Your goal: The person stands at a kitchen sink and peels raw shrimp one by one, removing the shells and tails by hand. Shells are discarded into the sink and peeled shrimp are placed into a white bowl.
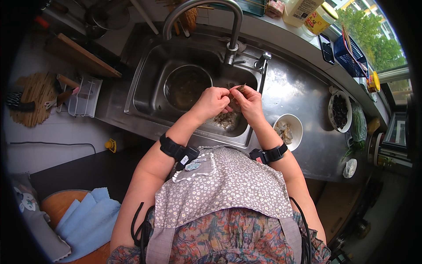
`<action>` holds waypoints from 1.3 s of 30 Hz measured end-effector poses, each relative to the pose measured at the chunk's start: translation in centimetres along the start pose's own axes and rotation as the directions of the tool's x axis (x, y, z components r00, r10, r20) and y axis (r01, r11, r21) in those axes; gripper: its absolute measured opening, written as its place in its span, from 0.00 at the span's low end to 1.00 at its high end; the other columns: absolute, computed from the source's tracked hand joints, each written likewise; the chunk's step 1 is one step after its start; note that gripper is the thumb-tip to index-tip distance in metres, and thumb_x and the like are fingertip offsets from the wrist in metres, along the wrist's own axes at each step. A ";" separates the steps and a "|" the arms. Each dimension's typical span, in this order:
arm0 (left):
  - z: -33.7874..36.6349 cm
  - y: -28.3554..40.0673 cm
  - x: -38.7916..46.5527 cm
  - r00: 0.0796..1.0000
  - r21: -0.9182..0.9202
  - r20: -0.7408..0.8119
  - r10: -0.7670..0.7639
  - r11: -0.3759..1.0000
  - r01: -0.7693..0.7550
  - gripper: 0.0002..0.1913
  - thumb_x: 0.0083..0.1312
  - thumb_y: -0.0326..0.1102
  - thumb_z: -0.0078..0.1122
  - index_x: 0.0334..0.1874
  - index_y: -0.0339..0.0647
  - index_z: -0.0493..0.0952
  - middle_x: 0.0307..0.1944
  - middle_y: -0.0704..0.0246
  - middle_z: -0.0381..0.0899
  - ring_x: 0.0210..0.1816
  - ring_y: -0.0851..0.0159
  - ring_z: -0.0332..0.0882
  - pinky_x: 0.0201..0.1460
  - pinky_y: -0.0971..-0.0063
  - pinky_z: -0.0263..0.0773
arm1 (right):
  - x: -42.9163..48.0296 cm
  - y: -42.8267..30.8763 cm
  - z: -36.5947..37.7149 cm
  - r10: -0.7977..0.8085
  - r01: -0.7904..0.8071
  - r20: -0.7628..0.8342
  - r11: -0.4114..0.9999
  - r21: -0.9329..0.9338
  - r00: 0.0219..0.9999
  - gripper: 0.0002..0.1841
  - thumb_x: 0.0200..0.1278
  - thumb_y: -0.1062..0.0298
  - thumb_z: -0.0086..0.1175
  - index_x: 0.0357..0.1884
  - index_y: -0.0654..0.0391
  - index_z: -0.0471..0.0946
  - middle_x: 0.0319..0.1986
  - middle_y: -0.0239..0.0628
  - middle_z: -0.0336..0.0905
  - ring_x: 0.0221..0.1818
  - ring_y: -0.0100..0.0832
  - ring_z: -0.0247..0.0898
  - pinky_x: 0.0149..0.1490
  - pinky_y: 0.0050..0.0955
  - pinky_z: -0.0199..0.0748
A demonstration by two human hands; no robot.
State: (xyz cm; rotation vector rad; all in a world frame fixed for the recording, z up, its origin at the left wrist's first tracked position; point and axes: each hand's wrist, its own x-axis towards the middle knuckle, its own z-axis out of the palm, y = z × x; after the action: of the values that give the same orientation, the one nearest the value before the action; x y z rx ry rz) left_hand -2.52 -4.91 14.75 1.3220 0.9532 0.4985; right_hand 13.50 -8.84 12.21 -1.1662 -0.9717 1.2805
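Above the right part of a stainless steel sink (140, 95), my two hands meet at the fingertips. My right hand (249, 101) pinches a small brownish shrimp (242, 87), whose end sticks up past the fingers. The curled fingers of my left hand (212, 101) pinch at the same shrimp from the other side, hiding much of it. Beneath the hands lies a heap of shrimp shells (225, 120) on the sink bottom. To the left, a round metal basin (167, 79) holds murky water. A white bowl (298, 132) with peeled shrimp (286, 130) stands right of the sink.
A curved faucet (237, 19) arches over the sink's back. On the right counter are a bowl of dark food (340, 111), bagged green stalks (357, 125) and a crumpled white bag (350, 168). A wooden board (85, 56) leans at the left. Jars (320, 19) line the windowsill.
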 end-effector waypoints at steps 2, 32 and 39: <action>0.1 -0.1 0.0 1.000 0.025 -0.004 0.001 1.000 -0.001 0.13 0.66 0.24 0.44 0.43 0.28 0.80 0.34 0.65 0.84 0.34 0.68 0.87 0.36 0.77 0.82 | 0.1 0.3 -0.1 0.006 -0.006 -0.003 1.000 0.016 1.000 0.07 0.68 0.69 0.60 0.39 0.62 0.82 0.29 0.26 0.80 0.30 0.15 0.69 0.36 0.16 0.68; -0.4 -0.8 0.9 0.964 -0.497 0.070 -0.257 0.829 0.257 0.07 0.69 0.26 0.58 0.46 0.31 0.79 0.37 0.68 0.83 0.37 0.72 0.85 0.40 0.83 0.84 | 0.5 1.5 0.4 -0.058 0.079 -0.143 0.986 0.145 0.988 0.06 0.70 0.69 0.59 0.43 0.61 0.81 0.35 0.29 0.82 0.37 0.18 0.75 0.43 0.18 0.72; 0.1 -0.7 1.1 0.974 -0.486 0.068 -0.218 0.845 0.223 0.08 0.67 0.25 0.58 0.46 0.33 0.79 0.36 0.69 0.83 0.36 0.72 0.85 0.41 0.83 0.83 | 0.9 1.9 0.5 -0.078 0.114 -0.217 0.980 0.160 0.973 0.05 0.69 0.71 0.60 0.41 0.61 0.81 0.34 0.28 0.82 0.36 0.17 0.74 0.42 0.18 0.73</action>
State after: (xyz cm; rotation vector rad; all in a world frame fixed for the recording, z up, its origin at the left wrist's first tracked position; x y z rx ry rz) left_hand -2.01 -4.23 13.74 0.7413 0.8820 0.5123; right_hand 12.72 -7.98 10.34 -1.0822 -0.7385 1.1155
